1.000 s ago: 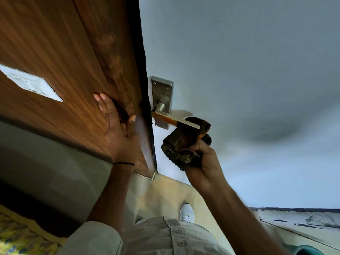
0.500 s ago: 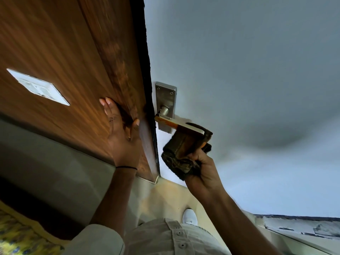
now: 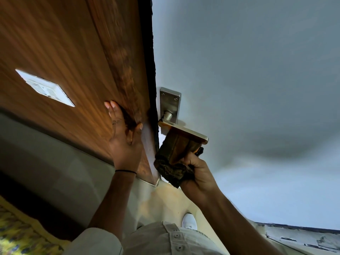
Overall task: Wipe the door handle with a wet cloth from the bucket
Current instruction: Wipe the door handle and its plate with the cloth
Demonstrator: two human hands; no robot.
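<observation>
A metal lever door handle [image 3: 185, 132] juts from its steel backplate [image 3: 169, 103] on the pale grey door face [image 3: 248, 80]. My right hand [image 3: 197, 172] is closed on a dark brown wet cloth [image 3: 174, 155], and the cloth presses up against the underside of the lever near its middle. My left hand [image 3: 125, 137] lies flat on the brown wooden panel [image 3: 64, 52], thumb hooked round the door's edge just left of the handle. No bucket is in view.
A white switch plate [image 3: 45, 87] sits on the wooden panel at the left. Below are the pale floor [image 3: 165, 199], my white shoe [image 3: 189, 220] and my light shirt [image 3: 165, 240]. A patterned yellow fabric [image 3: 16, 234] lies at the lower left.
The cloth in my right hand has slid along the lever from its outer end toward the backplate. My left hand stays on the wood. The view has tilted slightly.
</observation>
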